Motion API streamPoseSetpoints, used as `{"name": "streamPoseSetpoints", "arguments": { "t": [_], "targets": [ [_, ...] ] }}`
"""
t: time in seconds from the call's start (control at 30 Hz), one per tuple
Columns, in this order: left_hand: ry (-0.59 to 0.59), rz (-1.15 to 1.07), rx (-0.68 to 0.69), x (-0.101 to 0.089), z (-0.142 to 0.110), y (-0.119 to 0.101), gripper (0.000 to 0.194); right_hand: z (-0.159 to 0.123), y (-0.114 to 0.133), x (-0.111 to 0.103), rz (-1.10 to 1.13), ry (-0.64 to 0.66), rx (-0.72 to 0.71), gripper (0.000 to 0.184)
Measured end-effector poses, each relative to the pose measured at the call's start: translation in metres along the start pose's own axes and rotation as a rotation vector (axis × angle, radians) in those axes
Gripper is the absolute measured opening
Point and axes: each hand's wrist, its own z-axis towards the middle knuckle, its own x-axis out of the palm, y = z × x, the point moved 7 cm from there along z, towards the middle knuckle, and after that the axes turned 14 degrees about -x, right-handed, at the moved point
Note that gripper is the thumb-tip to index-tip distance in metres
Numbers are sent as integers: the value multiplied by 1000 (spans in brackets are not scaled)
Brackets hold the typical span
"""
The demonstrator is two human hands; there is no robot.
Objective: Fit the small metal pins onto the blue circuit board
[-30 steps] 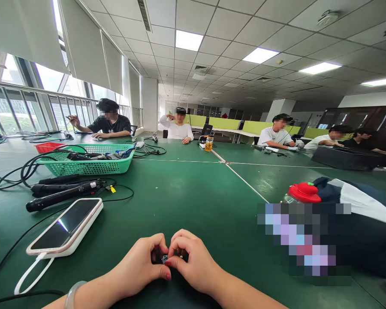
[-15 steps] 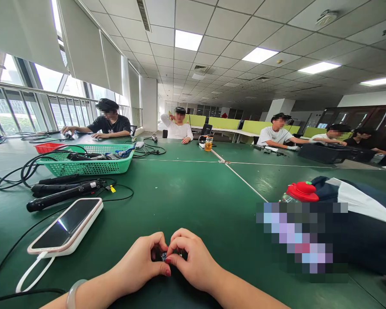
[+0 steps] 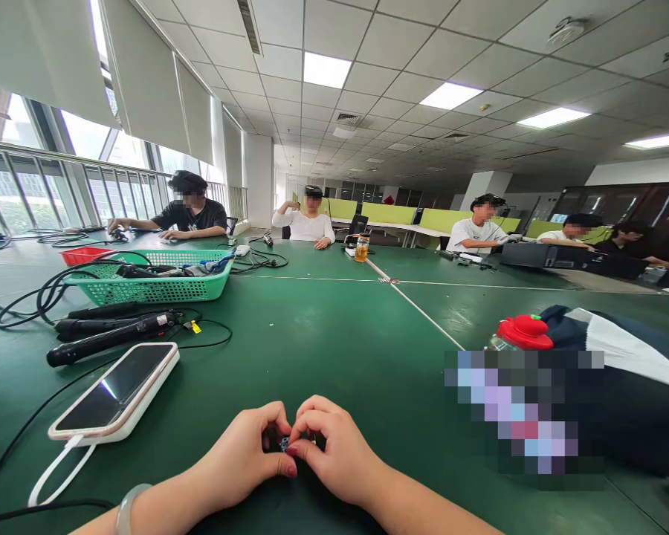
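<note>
Close together above the near edge of the table, my left hand [image 3: 250,448] and my right hand [image 3: 340,452] meet at the fingertips. Between the left thumb and curled fingers shows a small blue-and-silver piece [image 3: 284,443], mostly hidden, its kind too small to make out. The right thumb and forefinger pinch against that piece from the other side. Something tiny and bright glints inside the right hand's curl, but I cannot make it out. A pale bangle [image 3: 129,509] circles the left wrist.
To the left lie a phone [image 3: 117,390] with a white cable, black cylindrical tools [image 3: 111,338] and a green basket [image 3: 150,288] of gear. At right are a red-lidded bottle [image 3: 521,332] and dark cloth [image 3: 635,401]. Several people sit around the green table [image 3: 334,334].
My hands and the small piece barely move. At the far right, a black box has slid leftward near a person in white. The person at left has lowered a hand to the table.
</note>
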Motion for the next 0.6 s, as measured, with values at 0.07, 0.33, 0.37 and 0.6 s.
{"name": "streamPoseSetpoints", "arguments": {
  "t": [0.07, 0.33, 0.37, 0.6],
  "targets": [
    [4, 1, 2, 0, 0, 0, 23, 0, 0, 0, -1, 0, -2, 7],
    [5, 14, 0, 1, -1, -3, 22, -1, -1, -1, -6, 3, 3, 7],
    [5, 14, -3, 1, -1, -3, 22, -1, -1, -1, -6, 4, 4, 7],
    [-2, 40, -4, 1, 0, 0, 23, 0, 2, -2, -2, 7, 4, 7]
  ]
}}
